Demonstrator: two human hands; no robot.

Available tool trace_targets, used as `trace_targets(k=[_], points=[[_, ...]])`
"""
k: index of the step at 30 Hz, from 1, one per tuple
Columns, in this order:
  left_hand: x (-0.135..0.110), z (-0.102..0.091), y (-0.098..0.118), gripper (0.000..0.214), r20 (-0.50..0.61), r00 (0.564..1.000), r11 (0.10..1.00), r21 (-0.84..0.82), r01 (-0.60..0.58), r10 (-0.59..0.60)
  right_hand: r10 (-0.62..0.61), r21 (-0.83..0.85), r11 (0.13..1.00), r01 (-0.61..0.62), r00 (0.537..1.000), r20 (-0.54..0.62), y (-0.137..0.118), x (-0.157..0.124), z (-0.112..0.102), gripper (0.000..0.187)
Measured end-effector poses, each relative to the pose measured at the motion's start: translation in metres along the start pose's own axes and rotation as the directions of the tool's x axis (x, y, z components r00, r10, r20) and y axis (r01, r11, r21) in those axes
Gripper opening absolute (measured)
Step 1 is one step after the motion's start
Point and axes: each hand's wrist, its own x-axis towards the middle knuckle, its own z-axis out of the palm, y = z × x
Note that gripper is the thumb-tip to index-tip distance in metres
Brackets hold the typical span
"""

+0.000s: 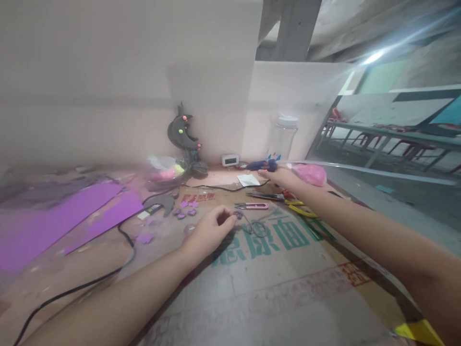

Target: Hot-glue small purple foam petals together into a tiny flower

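Note:
My left hand [215, 226], just left of the middle, is closed in a pinch on a small purple flower piece [238, 215]. A thin curled wire [256, 229] trails from the flower piece to the right, over the cardboard. My right hand [276, 174] reaches far forward and is closed round a dark blue glue gun [262, 166], its fingers partly hidden and a little blurred. Pink-handled thread snips [252, 206] lie between my hands. Several small purple petal pieces [185, 211] rest left of my left hand.
Purple sheets [108, 216] lie at left beside a black cable [72, 289]. A grey moon-shaped decoration [182, 132] stands against the wall near a small white digital display [230, 160]. A clear bottle [284, 137], pink bag [310, 174] and yellow-handled scissors [300, 209] are at right.

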Motion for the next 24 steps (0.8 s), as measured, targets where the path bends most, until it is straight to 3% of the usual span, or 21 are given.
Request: trace_targets(k=[4, 7, 12, 17, 19, 21, 24], points=[[-0.001, 0.000, -0.001, 0.021, 0.008, 1.000, 1.000, -0.014, 0.000, 0.000, -0.056, 0.000, 0.998, 0.056, 0.997, 0.046, 0.013, 0.022, 0.028, 0.038], [-0.001, 0.000, -0.001, 0.023, 0.013, 1.000, 1.000, -0.012, 0.005, -0.004, -0.068, -0.015, 0.997, 0.070, 0.994, 0.079, 0.018, 0.025, 0.034, 0.043], [-0.001, -0.001, 0.001, 0.022, 0.017, 1.000, 1.000, 0.001, -0.017, 0.017, -0.141, -0.046, 0.988, 0.146, 0.985, 0.096, 0.024, 0.015, 0.023, 0.047], [-0.002, -0.001, 0.003, 0.022, 0.004, 1.000, 1.000, 0.017, -0.006, 0.006, -0.265, -0.119, 0.953, 0.278, 0.958, 0.111, 0.033, -0.013, 0.003, 0.053], [-0.002, -0.001, 0.003, 0.022, -0.001, 1.000, 1.000, 0.021, -0.006, 0.006, -0.405, -0.183, 0.890, 0.417, 0.909, 0.101, 0.030, -0.030, -0.003, 0.043], [-0.002, -0.001, 0.002, 0.022, 0.000, 1.000, 1.000, 0.019, -0.009, 0.009, -0.581, -0.236, 0.782, 0.577, 0.812, 0.061, 0.021, -0.049, -0.006, 0.038], [-0.001, -0.001, 0.000, 0.021, -0.002, 1.000, 1.000, 0.001, -0.004, 0.004, -0.713, -0.156, 0.684, 0.713, 0.698, 0.064, 0.002, -0.079, -0.003, 0.035]])
